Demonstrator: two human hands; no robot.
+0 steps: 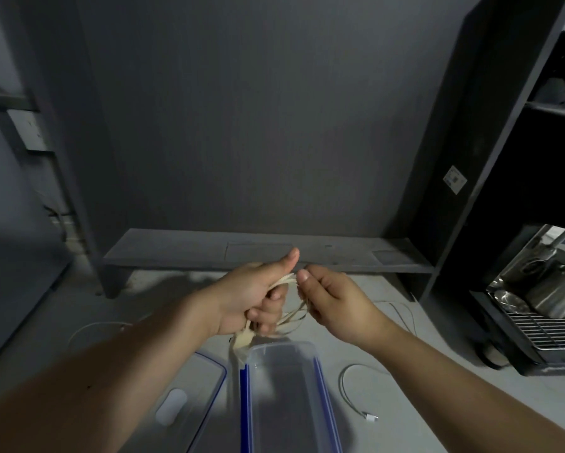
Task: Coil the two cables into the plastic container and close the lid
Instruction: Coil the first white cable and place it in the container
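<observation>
My left hand [255, 295] grips several loops of a pale cable [290, 317] above the far end of the clear plastic container [326, 387], which has blue rim strips and stands open. My right hand [330, 299] pinches the same cable at the top of the loops, close beside my left thumb. A cable end hangs down below my left hand to the container's far left corner. The second white cable [353, 392] lies on the table right of the container, its plug toward me. The clear lid [206, 397] lies flat left of the container.
A low grey shelf riser [258, 253] runs along the back of the table. A black shelving unit with a wire rack of metal pots [542, 299] stands at the right. Another thin white cable [88, 331] curves on the table at the left, and one trails at the right [405, 313].
</observation>
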